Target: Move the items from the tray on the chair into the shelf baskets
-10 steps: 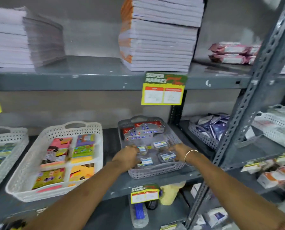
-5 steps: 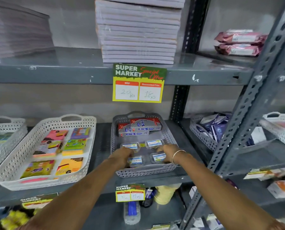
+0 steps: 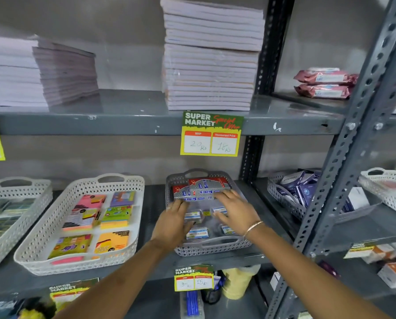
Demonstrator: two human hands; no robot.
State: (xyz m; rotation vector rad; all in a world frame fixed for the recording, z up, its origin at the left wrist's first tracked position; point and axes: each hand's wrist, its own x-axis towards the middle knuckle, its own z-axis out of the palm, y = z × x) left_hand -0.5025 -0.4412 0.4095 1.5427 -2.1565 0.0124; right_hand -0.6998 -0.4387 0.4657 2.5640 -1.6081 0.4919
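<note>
Head view, single entry

Location: middle shelf (image 3: 81, 276) of a grey metal rack; grey perforated basket (image 3: 212, 248) near the upright.

Contents of basket: red-and-silver flat boxes (image 3: 200, 191) at the back; small clear-packed items with blue-and-white labels (image 3: 197, 233) laid flat toward the front.

Left hand (image 3: 172, 223): palm down over the basket's left side, fingers spread and reaching toward the boxes; open, nothing seen gripped, though whatever lies under the palm is covered.

Right hand (image 3: 235, 214): bangle at the wrist, fingers splayed flat over the small packs and touching the front edge of the boxes; open, no grip seen.

Neighbouring stock: white basket (image 3: 123, 260) to the left with bright sticky-note pads; further baskets on the right hold blue-and-white packets; paper stacks (image 3: 212, 56) on the shelf above; price tag (image 3: 212, 134) on the shelf edge.

Handling, judged: small packs look light, rigid and smooth-skinned, likely to slide; best pinched by the short edges. Boxes are thin card, light, liable to dent; hold across the long sides.

Not visible or unclear: the tray and the chair are out of frame; labels on the small packs are too blurred to read; how many packs lie beneath the hands cannot be told; the far-left basket is cut off at the edge
</note>
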